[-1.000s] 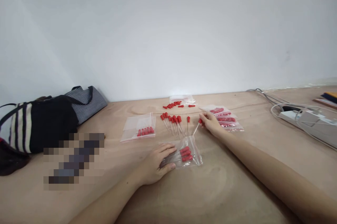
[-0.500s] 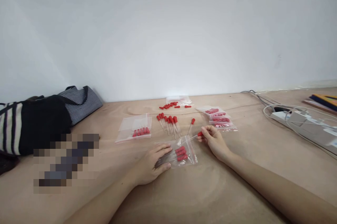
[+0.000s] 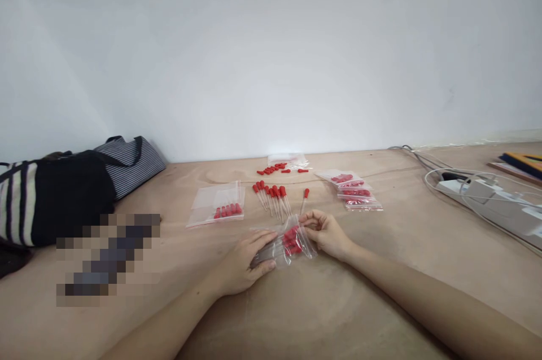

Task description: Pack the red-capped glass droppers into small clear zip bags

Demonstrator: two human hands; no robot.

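My left hand (image 3: 249,258) lies on the table, closed over the lower end of a clear zip bag (image 3: 311,250), thumb on the near side and fingers on the far side. Inside the bag are several droppers (image 3: 292,248) with red rubber bulbs, their bulbs toward the bag's mouth on the right. At that mouth is my right hand (image 3: 326,234), its fingers closed at the bulb end of a dropper that now lies in the bag; the fingertips are partly hidden by plastic. A single dropper (image 3: 306,194) lies just beyond my right hand.
Several loose droppers (image 3: 273,196) form a pile beyond the bag. Red bulbs (image 3: 271,169) lie farther back. A filled zip bag (image 3: 212,202) is on the left, several overlapping ones (image 3: 355,193) on the right. A power strip (image 3: 483,199) with cables is far right, fabric bags (image 3: 71,196) far left.
My right hand has moved left to the bag's mouth, and the dropper in its fingers has slid into the bag. My left hand stays on the bag.
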